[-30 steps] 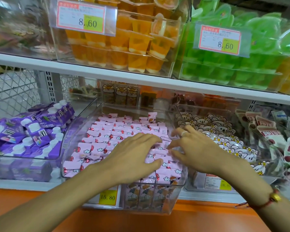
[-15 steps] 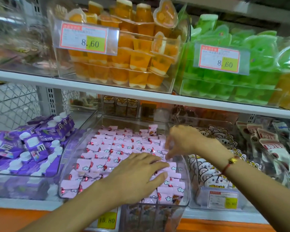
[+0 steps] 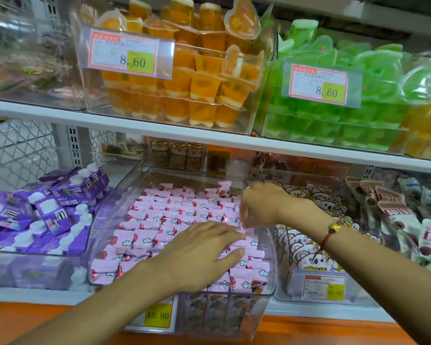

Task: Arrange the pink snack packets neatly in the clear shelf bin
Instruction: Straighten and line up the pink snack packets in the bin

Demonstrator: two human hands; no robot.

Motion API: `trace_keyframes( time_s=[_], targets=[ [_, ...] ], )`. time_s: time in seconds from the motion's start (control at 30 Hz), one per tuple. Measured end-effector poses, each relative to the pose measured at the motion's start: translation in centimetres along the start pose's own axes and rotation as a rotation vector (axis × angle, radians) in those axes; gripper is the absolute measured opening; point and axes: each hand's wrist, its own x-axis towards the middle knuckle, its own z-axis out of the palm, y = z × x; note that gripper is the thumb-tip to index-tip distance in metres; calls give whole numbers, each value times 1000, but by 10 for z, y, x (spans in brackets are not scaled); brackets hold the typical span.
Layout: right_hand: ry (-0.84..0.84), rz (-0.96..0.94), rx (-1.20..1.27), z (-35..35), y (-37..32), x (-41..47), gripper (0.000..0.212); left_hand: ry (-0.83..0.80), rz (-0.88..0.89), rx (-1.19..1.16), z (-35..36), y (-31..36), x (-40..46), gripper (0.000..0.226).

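Pink snack packets (image 3: 174, 215) are pressed flat by the left hand (image 3: 199, 255), fingers straight. One packet looks pinched by the right hand (image 3: 261, 207); neighbouring rows in the clear shelf bin (image 3: 271, 275) could easily get dragged crooked.

Snack packets (image 3: 174, 215) lie in rows in the shelf bin (image 3: 271, 260). Pouch bin (image 3: 35, 250) left of it; bear-packet bin (image 3: 316, 277) right; jelly-cup bins (image 3: 174, 100) on shelf above.
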Motion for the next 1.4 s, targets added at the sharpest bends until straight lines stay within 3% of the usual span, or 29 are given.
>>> trace_keyframes(
  time_s=[0.13, 0.3, 0.37, 0.43, 0.47, 0.53, 0.6, 0.63, 0.73, 0.8, 0.87, 0.93, 1.07, 1.13, 1.23, 1.33, 1.4],
  targets=[
    [345, 10, -16, 8, -3, -18, 13, -12, 2, 28, 0, -1, 1, 52],
    [868, 234, 557, 13, -3, -53, 6, 3, 13, -20, -2, 2, -2, 49],
    [1074, 257, 737, 9, 1, -65, 5, 117, -35, -187, -7, 4, -4, 33],
    [1164, 315, 980, 5, 4, -72, 11, 309, -171, -446, -16, 6, -3, 15],
    [1150, 349, 1135, 4, 5, -74, 14, 387, -224, -585, -21, 6, -3, 14],
    [1005, 414, 1501, 4, 3, -74, 19, 459, -161, -760, -28, 7, -6, 41],
    [829, 477, 1764, 7, -4, -72, 20, 456, -12, -687, -34, 12, -10, 66],
    [766, 492, 1857, 8, -8, -72, 20, 463, 49, -644, -36, 16, -12, 67],
    [629, 466, 2053, 9, -13, -72, 14, 527, 93, -704, -39, 22, -15, 41],
    [572, 468, 2011, 10, -12, -72, 9, 554, 13, -815, -41, 21, -15, 32],
    [594, 454, 1689, 14, -8, -74, 13, 502, -148, -1113, -43, 21, -14, 24],
    [647, 290, 1353, 14, -5, -79, 28, 428, -298, -1316, -43, 21, -13, 24],
    [618, -64, 705, 14, -13, -85, 57, 445, -356, -1243, -40, 23, -12, 40],
    [644, -107, 506, 15, -18, -82, 50, 487, -323, -1212, -39, 25, -12, 41],
    [651, -146, 603, 16, -18, -78, 34, 532, -256, -1179, -38, 28, -9, 48],
    [671, -46, 1139, 14, -9, -78, 22, 594, -269, -1220, -36, 22, -7, 44],
    [620, 21, 1516, 14, -1, -78, 16, 601, -285, -1000, -28, 14, -8, 23]
  ],
)
